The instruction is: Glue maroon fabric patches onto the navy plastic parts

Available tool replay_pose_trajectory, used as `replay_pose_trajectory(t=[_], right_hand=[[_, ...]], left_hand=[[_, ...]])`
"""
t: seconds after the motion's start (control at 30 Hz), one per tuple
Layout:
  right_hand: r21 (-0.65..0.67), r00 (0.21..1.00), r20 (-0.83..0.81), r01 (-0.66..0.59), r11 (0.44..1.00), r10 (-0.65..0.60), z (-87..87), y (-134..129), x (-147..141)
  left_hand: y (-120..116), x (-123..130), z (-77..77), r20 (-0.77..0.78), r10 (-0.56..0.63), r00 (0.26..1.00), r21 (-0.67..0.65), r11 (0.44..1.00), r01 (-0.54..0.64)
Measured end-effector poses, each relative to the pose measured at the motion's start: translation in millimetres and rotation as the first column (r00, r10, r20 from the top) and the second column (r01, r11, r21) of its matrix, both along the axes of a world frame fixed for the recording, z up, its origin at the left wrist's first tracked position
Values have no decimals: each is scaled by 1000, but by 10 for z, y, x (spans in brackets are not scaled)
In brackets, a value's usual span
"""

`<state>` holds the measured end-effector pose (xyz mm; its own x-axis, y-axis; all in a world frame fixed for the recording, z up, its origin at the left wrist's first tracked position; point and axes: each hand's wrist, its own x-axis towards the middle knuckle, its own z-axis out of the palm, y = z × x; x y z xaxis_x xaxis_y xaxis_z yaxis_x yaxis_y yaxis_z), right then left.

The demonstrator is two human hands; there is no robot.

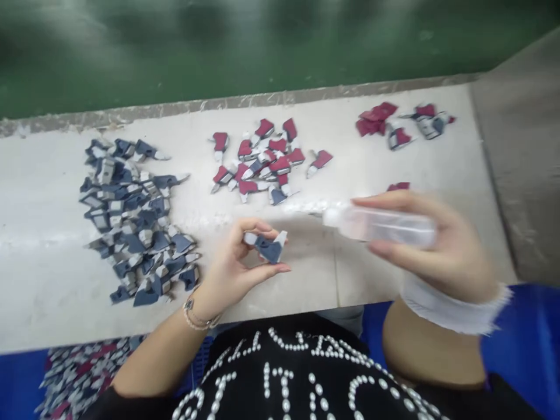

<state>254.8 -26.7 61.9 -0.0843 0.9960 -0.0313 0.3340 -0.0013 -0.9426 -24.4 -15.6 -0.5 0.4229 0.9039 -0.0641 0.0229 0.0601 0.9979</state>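
Observation:
Between the thumb and fingers of my left hand (238, 259) is a small dark-blue and white plastic part (269, 248), held above the table's front half. My right hand (433, 239) is wrapped round a clear squeeze bottle (389, 226) lying sideways in the grip. The bottle's white cap and thin tip point left, toward the blue part but apart from it. Beyond my hands lies a cluster of red and white parts (280, 164). To the left spreads a large pile of blue and white parts (135, 221).
Flat red pieces (376, 119) and a few assembled parts (431, 122) lie at the back right, with another red piece (398, 186) near my right hand. A green wall (262, 52) bounds the table (306, 280). Below left, a bin holds many mixed parts (83, 373).

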Motion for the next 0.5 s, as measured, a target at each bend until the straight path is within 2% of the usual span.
replay_pose_trajectory(t=[0.13,0.27,0.4,0.5], right_hand=[[-17,995,-14,-99,995,99,-193,121,-229],[-8,981,-14,-192,981,192,-424,229,-391],[-18,983,13,-183,983,183,-622,206,-489],[-29,978,123,-165,986,167,-626,168,-404]], left_hand=[[13,-52,-18,-128,4,992,41,999,1],[29,-81,-6,-301,48,953,108,994,-16],[15,-112,54,-348,35,937,84,996,-6],[9,-199,41,-357,-3,934,68,997,29]])
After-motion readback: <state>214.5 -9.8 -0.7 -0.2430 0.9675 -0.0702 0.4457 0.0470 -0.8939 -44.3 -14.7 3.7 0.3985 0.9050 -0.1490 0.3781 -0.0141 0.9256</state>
